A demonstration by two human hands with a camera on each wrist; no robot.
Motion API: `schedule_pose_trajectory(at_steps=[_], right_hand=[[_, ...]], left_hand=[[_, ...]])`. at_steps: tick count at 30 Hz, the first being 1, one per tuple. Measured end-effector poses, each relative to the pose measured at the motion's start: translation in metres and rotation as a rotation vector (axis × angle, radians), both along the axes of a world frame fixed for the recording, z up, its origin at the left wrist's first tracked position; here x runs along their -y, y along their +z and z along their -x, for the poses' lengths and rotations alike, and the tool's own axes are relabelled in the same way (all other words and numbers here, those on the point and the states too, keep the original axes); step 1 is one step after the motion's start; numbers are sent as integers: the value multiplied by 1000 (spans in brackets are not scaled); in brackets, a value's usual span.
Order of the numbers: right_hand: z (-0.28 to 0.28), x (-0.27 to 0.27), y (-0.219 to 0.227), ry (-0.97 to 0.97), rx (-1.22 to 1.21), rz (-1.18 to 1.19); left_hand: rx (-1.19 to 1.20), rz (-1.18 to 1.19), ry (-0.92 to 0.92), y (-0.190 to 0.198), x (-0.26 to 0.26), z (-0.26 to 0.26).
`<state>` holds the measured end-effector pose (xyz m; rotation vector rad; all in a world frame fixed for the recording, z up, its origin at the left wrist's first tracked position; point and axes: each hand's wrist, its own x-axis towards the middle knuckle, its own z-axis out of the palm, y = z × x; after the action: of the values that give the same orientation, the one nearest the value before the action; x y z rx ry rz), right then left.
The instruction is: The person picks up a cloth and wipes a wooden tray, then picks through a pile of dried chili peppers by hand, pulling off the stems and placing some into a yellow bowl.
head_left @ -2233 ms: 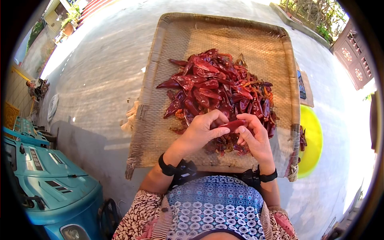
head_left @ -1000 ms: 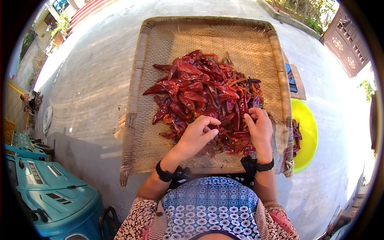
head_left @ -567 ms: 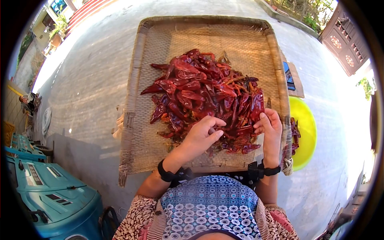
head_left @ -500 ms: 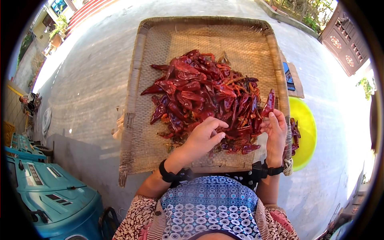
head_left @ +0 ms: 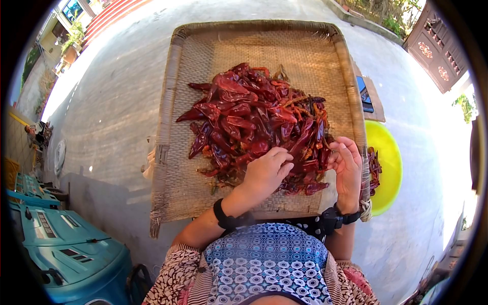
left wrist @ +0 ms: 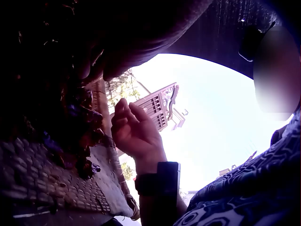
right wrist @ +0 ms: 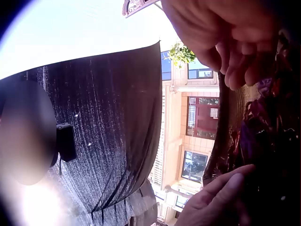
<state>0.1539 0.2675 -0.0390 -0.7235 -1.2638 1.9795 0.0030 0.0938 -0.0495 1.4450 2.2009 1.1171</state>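
Note:
Dried red chili peppers (head_left: 239,122) lie heaped on a woven tray (head_left: 244,43). In the head view my left hand (head_left: 267,173) is over the near side of the heap, fingers loosely bent and fingertips right at the peppers. The right wrist view shows this left hand (right wrist: 211,197) with thumb and index finger extended toward the heap. My right hand (head_left: 348,170) is raised at the heap's right edge, near the tray's right rim. Its fingers are loosely curled, and nothing shows between them in the left wrist view, where the right hand (left wrist: 136,136) stands out against the sky.
A yellow basin (head_left: 389,168) holding some chilies stands beyond the tray's right rim. Above it a phone (head_left: 364,94) lies on a board. A teal vehicle (head_left: 71,239) is at the lower left. Behind the tray stretches concrete ground (head_left: 112,101).
My right hand lifted a chili from the heap's right side and held it upright; the chili is no longer between its fingers. My left hand has moved slightly right, its fingers now bent further over the peppers.

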Motion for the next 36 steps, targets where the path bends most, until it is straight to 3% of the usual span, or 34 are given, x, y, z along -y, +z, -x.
schedule_pose_trajectory(at_steps=[5, 11, 16, 20, 23, 27, 28, 31, 33, 35, 36], right_hand=[[17, 23, 16, 162, 220, -226], [22, 33, 12, 361, 248, -221], [17, 33, 2, 425, 172, -81], [4, 23, 0, 323, 72, 40], [-8, 3, -8, 52, -53, 75], [-39, -37, -26, -258, -309, 323], [-45, -42, -28, -244, -464, 346], [-51, -46, -26, -312, -586, 557], [-50, -44, -27, -249, -487, 543], [-48, -43, -39, -110, -334, 423], [-38, -28, -24, -156, -185, 315]], left_hand=[[628, 61, 87, 22, 10, 9], [884, -132, -10, 12, 17, 8], [1119, -88, -105, 19, 23, 17], [1150, -203, -102, 25, 18, 10], [951, -211, -87, 9, 15, 10], [597, -34, -198, 9, 10, 5], [470, -35, -218, 4, 7, 2], [78, -13, -210, -1, -2, -7], [-168, 27, -150, -7, -8, -11], [-226, 139, -143, -13, -16, -12], [-254, 196, -140, -16, -19, -13]])
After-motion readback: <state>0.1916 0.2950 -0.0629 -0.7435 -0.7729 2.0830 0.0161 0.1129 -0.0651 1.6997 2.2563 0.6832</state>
